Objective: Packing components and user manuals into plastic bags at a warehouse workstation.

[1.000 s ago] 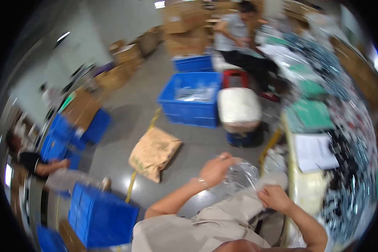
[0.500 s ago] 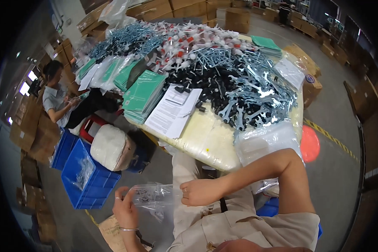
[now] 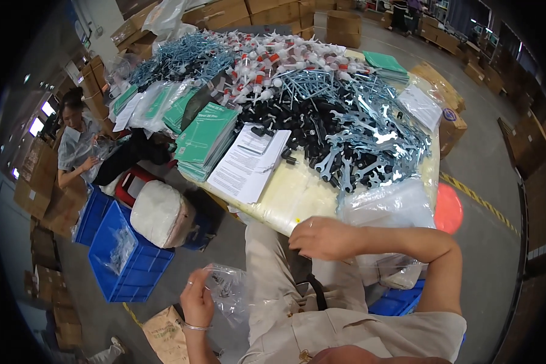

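Note:
My left hand (image 3: 198,298) is low at the left, its fingers closed on the edge of a clear plastic bag (image 3: 230,297). The bag hangs limp beside my left leg, with small pieces that I cannot identify showing through it. My right hand (image 3: 324,238) is at the table's near edge, over my lap, with its fingers curled together; whatever they may hold is hidden. Just beyond it, a pile of clear plastic bags (image 3: 385,206) lies on the table corner. Metal open-ended wrenches (image 3: 376,136) are heaped behind those bags, next to black parts (image 3: 297,121).
Green booklets (image 3: 206,136) and white printed sheets (image 3: 249,161) lie on the table (image 3: 285,203). Long screws (image 3: 191,57) and red-and-white plastic parts (image 3: 273,60) are piled behind. Blue crates (image 3: 133,261) and a padded seat (image 3: 158,212) stand left, near a seated person (image 3: 82,142).
My right hand has moved away from the bag, up and right to the table's edge. My left hand has shifted slightly right with the bag. The seated person's head and hands have moved.

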Demonstrator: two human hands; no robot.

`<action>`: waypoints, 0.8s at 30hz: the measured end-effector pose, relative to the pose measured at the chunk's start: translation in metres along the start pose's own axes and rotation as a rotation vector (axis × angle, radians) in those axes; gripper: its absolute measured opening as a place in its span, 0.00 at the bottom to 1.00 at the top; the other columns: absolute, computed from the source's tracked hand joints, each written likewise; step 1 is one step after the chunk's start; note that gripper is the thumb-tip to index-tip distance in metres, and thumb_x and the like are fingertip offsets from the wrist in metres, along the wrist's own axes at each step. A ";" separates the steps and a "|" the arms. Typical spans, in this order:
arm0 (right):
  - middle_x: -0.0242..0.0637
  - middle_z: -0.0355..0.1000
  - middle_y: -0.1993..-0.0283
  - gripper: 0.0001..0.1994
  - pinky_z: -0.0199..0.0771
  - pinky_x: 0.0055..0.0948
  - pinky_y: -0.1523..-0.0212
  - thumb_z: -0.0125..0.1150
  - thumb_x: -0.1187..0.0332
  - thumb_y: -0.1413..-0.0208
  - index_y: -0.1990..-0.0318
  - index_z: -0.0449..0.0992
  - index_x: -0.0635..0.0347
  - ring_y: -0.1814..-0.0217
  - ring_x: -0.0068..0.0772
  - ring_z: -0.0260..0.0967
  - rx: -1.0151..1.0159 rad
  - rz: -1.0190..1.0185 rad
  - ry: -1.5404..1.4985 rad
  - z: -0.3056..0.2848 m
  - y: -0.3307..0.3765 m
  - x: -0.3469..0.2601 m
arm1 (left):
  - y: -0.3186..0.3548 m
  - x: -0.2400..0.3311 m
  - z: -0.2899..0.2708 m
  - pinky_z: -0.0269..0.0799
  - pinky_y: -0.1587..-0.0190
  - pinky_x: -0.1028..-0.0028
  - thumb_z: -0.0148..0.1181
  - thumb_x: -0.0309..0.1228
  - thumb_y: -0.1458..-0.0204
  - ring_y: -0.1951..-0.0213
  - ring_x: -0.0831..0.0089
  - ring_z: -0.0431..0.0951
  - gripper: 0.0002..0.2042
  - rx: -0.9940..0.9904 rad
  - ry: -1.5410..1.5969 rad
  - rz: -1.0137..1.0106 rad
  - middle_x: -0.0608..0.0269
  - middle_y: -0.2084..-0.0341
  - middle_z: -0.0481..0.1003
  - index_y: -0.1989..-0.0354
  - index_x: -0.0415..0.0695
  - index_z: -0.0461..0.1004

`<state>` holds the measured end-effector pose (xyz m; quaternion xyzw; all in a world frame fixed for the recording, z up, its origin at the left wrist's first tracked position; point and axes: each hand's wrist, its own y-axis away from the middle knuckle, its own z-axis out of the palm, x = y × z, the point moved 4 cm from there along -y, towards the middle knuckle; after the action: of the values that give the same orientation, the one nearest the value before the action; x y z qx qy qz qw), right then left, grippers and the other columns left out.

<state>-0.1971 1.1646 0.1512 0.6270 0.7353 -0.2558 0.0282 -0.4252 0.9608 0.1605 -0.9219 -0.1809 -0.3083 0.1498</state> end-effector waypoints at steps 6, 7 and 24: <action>0.37 0.68 0.59 0.09 0.65 0.34 0.53 0.54 0.65 0.49 0.62 0.72 0.58 0.56 0.38 0.66 -0.044 0.168 0.100 -0.007 0.007 0.027 | -0.001 -0.007 0.008 0.71 0.64 0.69 0.44 0.11 0.64 0.67 0.56 0.75 0.24 -0.012 0.010 0.045 0.50 0.60 0.72 0.56 0.43 0.71; 0.37 0.69 0.59 0.09 0.65 0.34 0.53 0.54 0.65 0.49 0.62 0.72 0.58 0.56 0.39 0.66 -0.063 0.168 0.099 -0.004 0.007 0.029 | -0.002 -0.007 0.009 0.71 0.64 0.69 0.44 0.11 0.64 0.67 0.56 0.75 0.24 -0.012 0.012 0.050 0.50 0.60 0.72 0.56 0.43 0.71; 0.34 0.69 0.66 0.08 0.67 0.36 0.61 0.53 0.65 0.50 0.65 0.73 0.56 0.62 0.37 0.67 -0.024 0.243 0.215 -0.010 -0.031 0.089 | -0.012 -0.023 0.027 0.72 0.66 0.68 0.46 0.14 0.62 0.66 0.58 0.75 0.22 -0.121 0.001 -0.005 0.57 0.59 0.73 0.56 0.46 0.69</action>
<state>-0.2419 1.2472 0.1380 0.7346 0.6559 -0.1730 -0.0126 -0.4335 0.9765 0.1280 -0.9287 -0.1639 -0.3194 0.0931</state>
